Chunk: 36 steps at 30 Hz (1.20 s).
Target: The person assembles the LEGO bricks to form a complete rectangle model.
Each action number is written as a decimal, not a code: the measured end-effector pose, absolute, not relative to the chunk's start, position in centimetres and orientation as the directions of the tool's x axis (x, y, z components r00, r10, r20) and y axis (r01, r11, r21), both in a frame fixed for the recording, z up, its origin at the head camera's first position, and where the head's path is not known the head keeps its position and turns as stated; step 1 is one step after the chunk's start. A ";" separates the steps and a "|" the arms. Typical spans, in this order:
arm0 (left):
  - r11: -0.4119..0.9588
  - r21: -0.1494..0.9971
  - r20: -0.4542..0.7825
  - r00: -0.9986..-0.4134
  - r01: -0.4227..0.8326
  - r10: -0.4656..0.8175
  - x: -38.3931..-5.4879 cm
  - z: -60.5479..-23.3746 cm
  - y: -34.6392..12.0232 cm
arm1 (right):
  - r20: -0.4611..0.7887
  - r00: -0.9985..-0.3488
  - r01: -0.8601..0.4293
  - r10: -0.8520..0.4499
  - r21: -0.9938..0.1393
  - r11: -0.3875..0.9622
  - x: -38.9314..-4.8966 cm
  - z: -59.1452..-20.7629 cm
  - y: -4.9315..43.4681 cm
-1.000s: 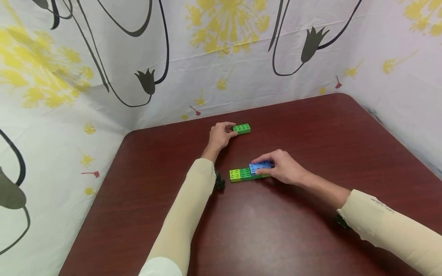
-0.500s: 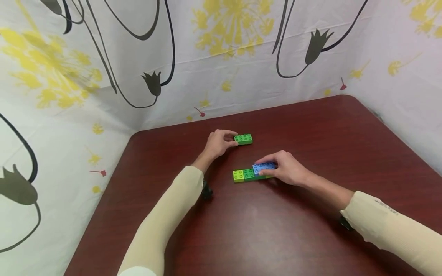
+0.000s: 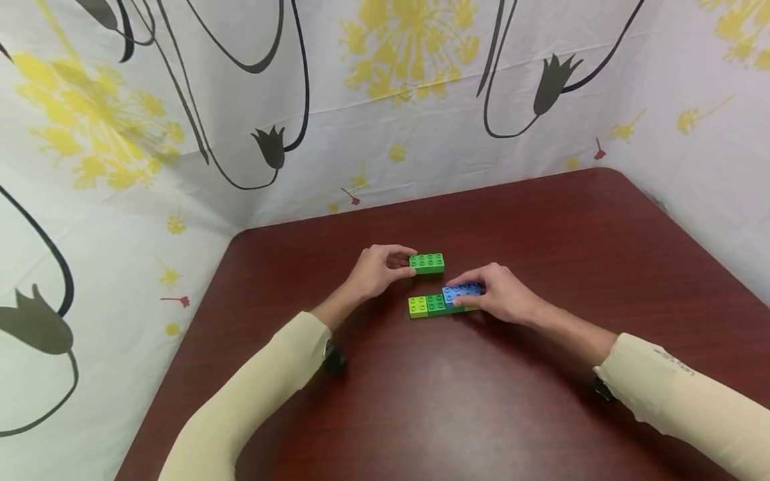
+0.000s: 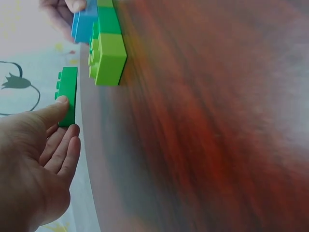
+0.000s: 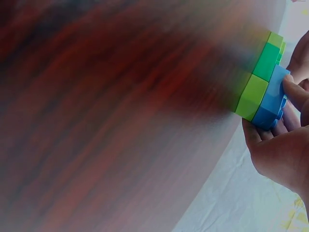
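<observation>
My left hand pinches one end of a bright green toy building brick, thumb on its near side and fingers on its far side. That brick is just behind a row made of a lime brick, a darker green brick and another lime brick. Across the row's right part lies a blue brick, its studs facing up. My right hand grips the blue brick between thumb and fingers, hiding its right end in the head view. In the left wrist view, the bright green brick stands apart from the row.
The bricks are on a dark red-brown wooden table with rounded back corners. Behind it and along both sides hangs a white cloth printed with yellow and grey flowers. A dark wrist device shows at the left sleeve.
My left hand has drawn the bright green brick from farther back on the table toward the row. The right hand stays on the blue brick. The head view has shifted slightly.
</observation>
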State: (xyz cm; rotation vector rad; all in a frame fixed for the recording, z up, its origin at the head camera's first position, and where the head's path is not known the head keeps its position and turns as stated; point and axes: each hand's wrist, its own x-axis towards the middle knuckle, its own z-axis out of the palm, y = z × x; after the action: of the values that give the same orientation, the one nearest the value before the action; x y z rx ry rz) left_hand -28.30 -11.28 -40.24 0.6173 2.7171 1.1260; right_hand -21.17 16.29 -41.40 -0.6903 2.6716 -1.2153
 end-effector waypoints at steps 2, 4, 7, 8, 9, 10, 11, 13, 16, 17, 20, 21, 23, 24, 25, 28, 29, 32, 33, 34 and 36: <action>0.621 0.717 0.029 -0.904 0.316 0.426 -27.7 -40.2 -11.7 | 0.072 -0.888 -0.351 -0.453 -0.742 0.572 -21.2 -41.4 16.3; 0.608 0.730 0.029 -0.904 0.311 0.426 -27.1 -40.1 -12.0 | 0.074 -0.889 -0.352 -0.452 -0.742 0.571 -21.1 -41.4 16.2; 0.594 0.741 0.034 -0.901 0.313 0.432 -26.3 -40.3 -12.5 | 0.075 -0.890 -0.352 -0.450 -0.741 0.572 -21.1 -41.4 16.2; 0.591 0.743 0.035 -0.900 0.314 0.435 -26.0 -40.3 -12.7 | 0.075 -0.890 -0.351 -0.450 -0.741 0.572 -21.1 -41.5 16.2; 0.586 0.746 0.035 -0.898 0.315 0.438 -25.7 -40.4 -12.8 | 0.074 -0.890 -0.351 -0.450 -0.740 0.573 -21.1 -41.5 16.2; 0.582 0.749 0.035 -0.896 0.316 0.442 -25.4 -40.5 -12.9 | 0.075 -0.890 -0.352 -0.450 -0.740 0.573 -21.1 -41.5 16.2; 0.578 0.752 0.034 -0.894 0.317 0.446 -25.2 -40.5 -13.1 | 0.074 -0.890 -0.352 -0.451 -0.739 0.574 -21.1 -41.5 16.3; 0.573 0.756 0.030 -0.891 0.316 0.453 -24.6 -40.6 -13.3 | 0.074 -0.889 -0.354 -0.452 -0.738 0.575 -21.2 -41.5 16.3; 0.568 0.761 0.019 -0.886 0.313 0.464 -23.9 -40.7 -13.5 | 0.075 -0.889 -0.357 -0.452 -0.733 0.579 -21.2 -41.6 16.2; 0.567 0.762 0.016 -0.885 0.312 0.465 -23.7 -40.8 -13.6 | 0.074 -0.889 -0.356 -0.451 -0.732 0.581 -21.2 -41.6 16.2; 0.567 0.762 0.014 -0.884 0.312 0.467 -23.3 -40.9 -13.6 | 0.073 -0.891 -0.354 -0.448 -0.728 0.587 -21.2 -41.5 16.2; 0.567 0.761 0.016 -0.884 0.314 0.467 -23.2 -41.0 -13.6 | 0.073 -0.892 -0.353 -0.446 -0.729 0.587 -21.2 -41.5 16.2; 0.566 0.762 0.018 -0.885 0.313 0.466 -23.0 -41.2 -13.5 | 0.073 -0.894 -0.350 -0.442 -0.731 0.586 -21.2 -41.5 16.2; 0.567 0.762 0.017 -0.885 0.313 0.466 -22.9 -41.3 -13.5 | 0.074 -0.894 -0.350 -0.442 -0.732 0.585 -21.2 -41.5 16.2; 0.570 0.760 0.015 -0.886 0.312 0.464 -22.8 -41.4 -13.4 | 0.075 -0.894 -0.349 -0.441 -0.734 0.583 -21.2 -41.5 16.2; 0.586 0.751 0.006 -0.891 0.304 0.454 -22.3 -41.6 -13.2 | 0.077 -0.893 -0.351 -0.444 -0.736 0.579 -21.2 -41.5 16.2; 0.592 0.747 0.005 -0.892 0.304 0.451 -22.2 -41.6 -13.2 | 0.078 -0.891 -0.353 -0.446 -0.736 0.577 -21.2 -41.5 16.2; 0.606 0.734 0.011 -0.897 0.307 0.442 -21.9 -41.7 -13.0 | 0.080 -0.890 -0.357 -0.448 -0.734 0.577 -21.2 -41.4 16.2; 0.607 0.731 0.014 -0.897 0.310 0.442 -21.8 -41.7 -13.0 | 0.081 -0.890 -0.357 -0.448 -0.735 0.577 -21.2 -41.4 16.2; 0.610 0.728 0.015 -0.897 0.312 0.441 -21.8 -41.8 -12.9 | 0.081 -0.890 -0.357 -0.448 -0.735 0.577 -21.2 -41.4 16.2; 0.615 0.723 0.014 -0.897 0.314 0.441 -21.7 -41.8 -12.9 | 0.081 -0.891 -0.356 -0.447 -0.735 0.577 -21.2 -41.4 16.2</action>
State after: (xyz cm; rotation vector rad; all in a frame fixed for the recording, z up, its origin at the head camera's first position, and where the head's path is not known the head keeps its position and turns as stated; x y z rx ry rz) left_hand -21.70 -12.88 -41.79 0.6297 2.6725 1.1483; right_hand -21.18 16.22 -41.44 -0.6866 2.6874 -1.2141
